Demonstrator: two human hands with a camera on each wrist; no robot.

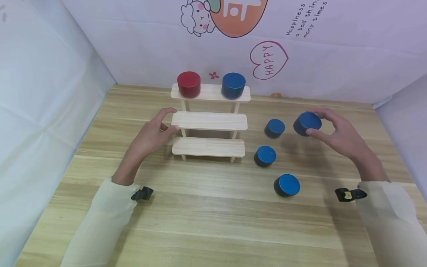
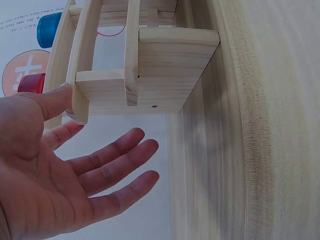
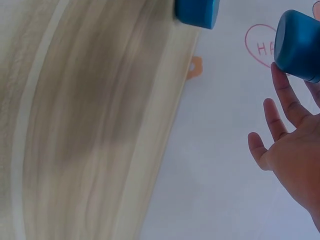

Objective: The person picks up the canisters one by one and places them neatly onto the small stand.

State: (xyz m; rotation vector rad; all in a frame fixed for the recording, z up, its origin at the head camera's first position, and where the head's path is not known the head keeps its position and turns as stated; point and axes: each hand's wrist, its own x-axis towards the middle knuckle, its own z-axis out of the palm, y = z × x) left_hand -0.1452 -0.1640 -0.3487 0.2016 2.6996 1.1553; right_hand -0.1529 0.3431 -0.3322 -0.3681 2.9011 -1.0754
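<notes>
My right hand (image 1: 345,135) pinches a blue round tin (image 1: 306,124) between thumb and fingers, holding it above the table at the right. In the right wrist view that tin (image 3: 299,46) is raised off the wood, slightly tilted. With thumb and index finger, my left hand (image 1: 151,135) grips the left end of the middle step of a three-tier wooden shelf (image 1: 209,121); its other fingers are spread, as the left wrist view shows. On the top step stand a red round tin (image 1: 189,85) at the left and a blue tin (image 1: 233,86) at the right.
Three more blue tins stand on the table right of the shelf: a rear one (image 1: 275,128), a middle one (image 1: 265,156) and a front one (image 1: 287,185). A printed white cloth (image 1: 140,52) hangs behind the wooden table (image 1: 213,215).
</notes>
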